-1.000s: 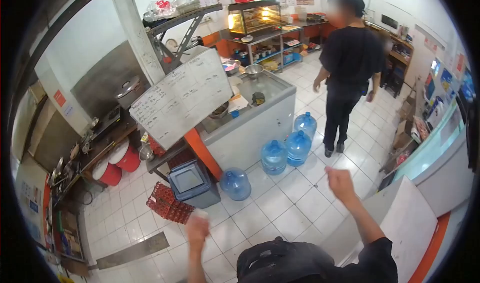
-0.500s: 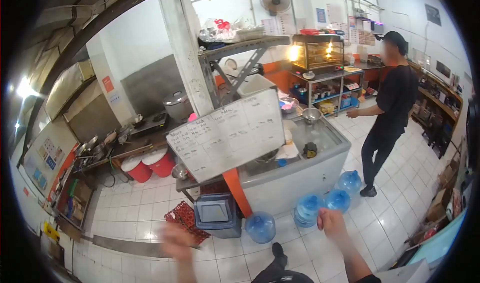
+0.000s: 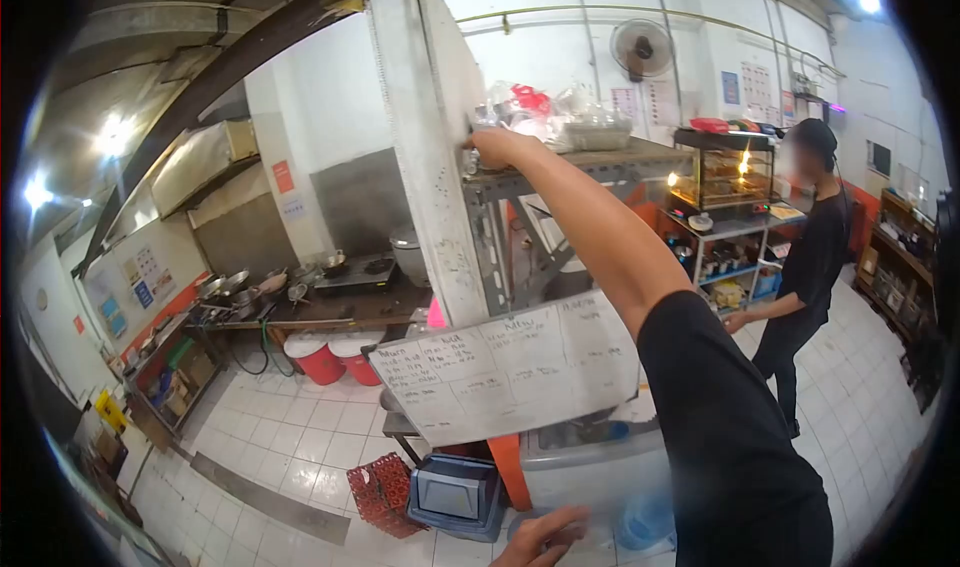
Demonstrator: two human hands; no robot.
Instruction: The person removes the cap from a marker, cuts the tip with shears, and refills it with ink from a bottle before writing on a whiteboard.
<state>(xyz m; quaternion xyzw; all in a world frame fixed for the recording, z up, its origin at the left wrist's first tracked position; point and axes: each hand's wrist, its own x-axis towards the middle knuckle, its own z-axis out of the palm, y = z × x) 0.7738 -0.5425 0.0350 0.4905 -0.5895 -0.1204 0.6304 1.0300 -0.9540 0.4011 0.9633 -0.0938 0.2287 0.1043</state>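
Note:
My right hand (image 3: 497,149) is stretched up to the left end of a high shelf (image 3: 640,155), beside the white pillar (image 3: 425,147). Its fingers are closed at the shelf's corner, and what they hold, if anything, is hidden. Plastic bags (image 3: 540,112) and a foil-like tray (image 3: 598,135) lie on the shelf right of that hand. Low at the bottom edge is my left hand (image 3: 545,539), fingers curled, slightly blurred, near a blue-grey lidded bin (image 3: 455,497); its contents cannot be made out. Below my right arm hangs a whiteboard (image 3: 510,377) with handwriting.
A chest freezer (image 3: 590,472) stands behind the whiteboard, with a blue water jug (image 3: 645,522) before it. A red crate (image 3: 380,492) lies by the bin. A person in black (image 3: 815,252) stands at right near a lit display warmer (image 3: 725,172). Red buckets (image 3: 315,360) sit under the counter.
My right hand has risen from above the water jugs to the shelf corner. My left hand has moved right and lower in view. The view has shifted, and the whiteboard looks closer.

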